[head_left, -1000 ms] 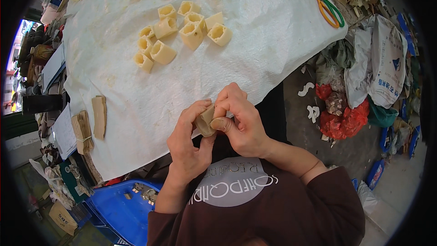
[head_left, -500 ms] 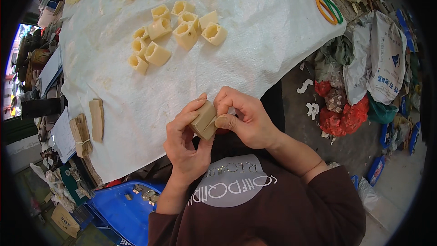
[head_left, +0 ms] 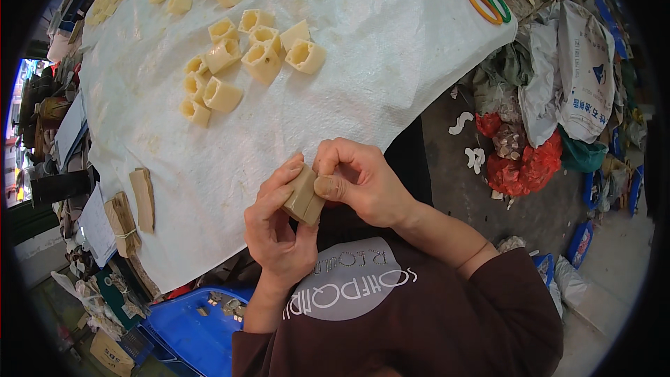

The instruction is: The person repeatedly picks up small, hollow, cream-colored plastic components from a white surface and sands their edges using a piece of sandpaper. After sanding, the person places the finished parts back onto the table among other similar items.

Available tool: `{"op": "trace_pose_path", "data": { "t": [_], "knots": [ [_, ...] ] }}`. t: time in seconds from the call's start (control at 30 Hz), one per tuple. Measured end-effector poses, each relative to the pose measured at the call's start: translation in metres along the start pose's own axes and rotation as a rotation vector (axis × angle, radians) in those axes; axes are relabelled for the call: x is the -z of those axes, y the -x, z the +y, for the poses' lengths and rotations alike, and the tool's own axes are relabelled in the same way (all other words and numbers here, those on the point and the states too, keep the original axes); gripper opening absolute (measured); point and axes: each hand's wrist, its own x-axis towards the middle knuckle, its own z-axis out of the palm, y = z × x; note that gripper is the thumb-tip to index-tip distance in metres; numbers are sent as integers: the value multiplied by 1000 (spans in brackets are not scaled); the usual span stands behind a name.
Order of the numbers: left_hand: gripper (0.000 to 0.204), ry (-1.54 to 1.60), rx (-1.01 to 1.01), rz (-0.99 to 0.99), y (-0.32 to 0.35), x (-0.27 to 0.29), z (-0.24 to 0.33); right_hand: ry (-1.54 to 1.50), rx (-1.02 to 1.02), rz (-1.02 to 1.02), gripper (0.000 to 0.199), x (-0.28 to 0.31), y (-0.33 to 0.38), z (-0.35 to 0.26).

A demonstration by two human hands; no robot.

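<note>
A smooth tan block (head_left: 303, 196), with a line like a seam along one side, is held up near the front edge of the white-covered table. My left hand (head_left: 278, 223) is closed round it, fingers at the far left side and thumb underneath. At its right side my right hand (head_left: 360, 182) pinches, with the thumb pressed against the block's edge. What lies between those right fingertips is partly hidden. Beyond both hands, a group of pale yellow hollow pieces (head_left: 262, 63) rests on the white sheet (head_left: 279, 123).
Scissors with orange and green handles (head_left: 487, 1) lie at the far right corner. Two tan strips (head_left: 143, 199) are at the left edge. A blue basket (head_left: 183, 331) stands lower left. Red bags (head_left: 520, 171) and white sacks (head_left: 585, 70) sit on the floor at right.
The view has shifted a little, so the sheet's things appear farther left. My right thumb has moved up along the block's side, and the block is turned slightly in my left hand.
</note>
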Motion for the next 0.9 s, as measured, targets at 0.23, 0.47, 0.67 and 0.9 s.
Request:
{"op": "trace_pose_path", "data": {
  "t": [0.23, 0.47, 0.67, 0.9],
  "knots": [
    [43, 71, -15, 29, -2, -8, 11, -454, -186, -153, 54, 3, -8, 0],
    [47, 82, -24, 73, 0, -13, 5, -315, -55, -112, 45, 3, -3, 7],
    [55, -7, -66, 45, -9, -15, 4, -151, -17, -52, 48, 1, -4, 0],
    [55, -64, -193, 124, -16, -15, -10, 205, 6, 36, 33, -10, 4, -24]
  ]
}}
